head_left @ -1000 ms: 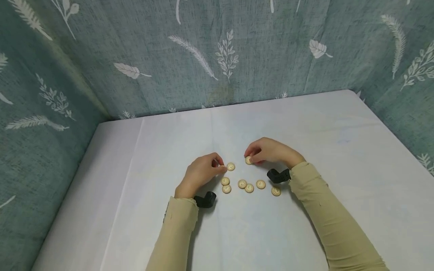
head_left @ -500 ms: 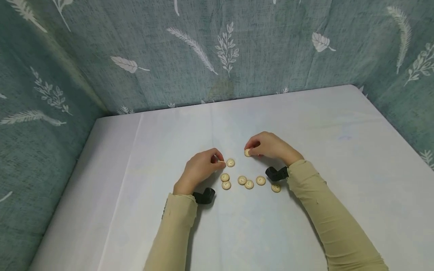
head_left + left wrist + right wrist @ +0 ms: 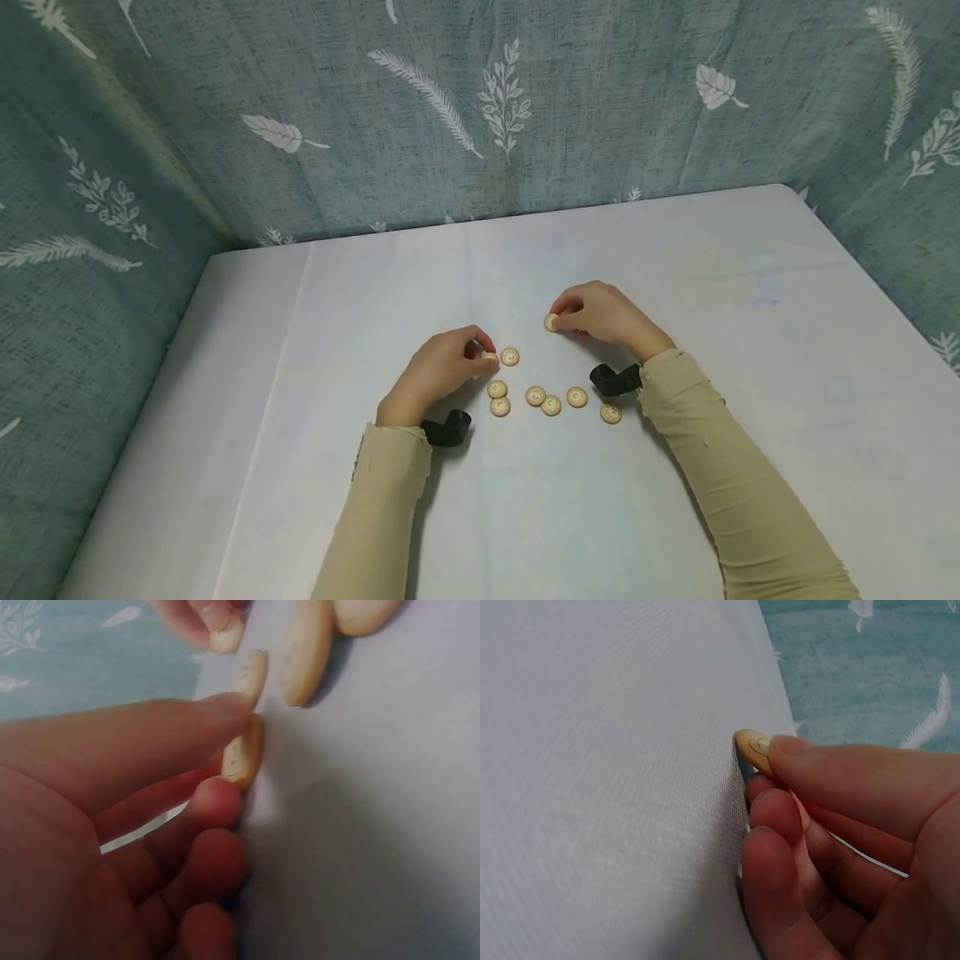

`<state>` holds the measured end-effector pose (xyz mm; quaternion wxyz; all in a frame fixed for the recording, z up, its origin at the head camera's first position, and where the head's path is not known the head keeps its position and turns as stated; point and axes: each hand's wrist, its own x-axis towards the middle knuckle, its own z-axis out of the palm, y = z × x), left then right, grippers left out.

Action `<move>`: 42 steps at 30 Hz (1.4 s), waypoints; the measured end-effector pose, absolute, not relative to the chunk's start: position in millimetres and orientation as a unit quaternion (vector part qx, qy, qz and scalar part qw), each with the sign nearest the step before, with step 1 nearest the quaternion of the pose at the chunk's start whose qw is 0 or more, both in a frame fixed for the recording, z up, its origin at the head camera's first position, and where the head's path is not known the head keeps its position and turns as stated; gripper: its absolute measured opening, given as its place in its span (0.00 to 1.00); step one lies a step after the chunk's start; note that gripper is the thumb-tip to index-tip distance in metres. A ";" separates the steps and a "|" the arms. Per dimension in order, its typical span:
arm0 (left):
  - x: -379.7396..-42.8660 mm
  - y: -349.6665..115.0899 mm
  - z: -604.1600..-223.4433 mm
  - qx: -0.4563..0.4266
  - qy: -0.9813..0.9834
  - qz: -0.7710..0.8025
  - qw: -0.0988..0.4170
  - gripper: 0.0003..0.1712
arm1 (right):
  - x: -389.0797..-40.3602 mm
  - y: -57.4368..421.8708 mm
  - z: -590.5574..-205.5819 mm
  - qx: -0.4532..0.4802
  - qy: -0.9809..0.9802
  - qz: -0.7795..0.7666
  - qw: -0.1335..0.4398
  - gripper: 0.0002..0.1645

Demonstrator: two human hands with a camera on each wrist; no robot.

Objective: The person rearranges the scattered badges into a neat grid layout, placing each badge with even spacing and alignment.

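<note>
My left hand (image 3: pixel 447 367) pinches a round wooden button (image 3: pixel 244 757) between thumb and fingers, low at the white tabletop. Just to the right of that button lies another wooden button (image 3: pixel 510 357). Farther back and to the right, my right hand (image 3: pixel 603 315) holds a wooden button (image 3: pixel 755 750) by thumb and fingertips; in the right wrist view it is tilted, with a drawn line pattern on its face. Whether it touches the cloth I cannot tell.
Two buttons (image 3: pixel 498 398) lie together nearest the left hand. A touching pair (image 3: pixel 543 401), a single button (image 3: pixel 577 397) and another (image 3: pixel 611 413) near the right wrist lie to their right. A leaf-patterned green curtain (image 3: pixel 420 150) hangs behind the white tabletop (image 3: pixel 525 517).
The right hand has moved its button a little farther back and to the right. The left hand stays near the same place with its button. The head view has tilted slightly downward.
</note>
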<state>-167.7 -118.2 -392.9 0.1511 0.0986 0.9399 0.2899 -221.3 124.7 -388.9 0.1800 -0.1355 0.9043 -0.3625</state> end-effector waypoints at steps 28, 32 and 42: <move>-165.3 -121.3 -388.1 0.097 0.935 0.299 0.166 0.12 | -223.0 122.2 -390.9 -0.125 0.888 -0.403 0.183 0.11; -165.7 -121.3 -388.7 0.093 0.935 0.300 0.166 0.12 | -223.4 122.2 -391.0 -0.127 0.886 -0.405 0.187 0.11; -167.4 -121.2 -391.0 0.092 0.937 0.298 0.158 0.12 | -223.5 122.3 -391.9 -0.126 0.886 -0.404 0.188 0.12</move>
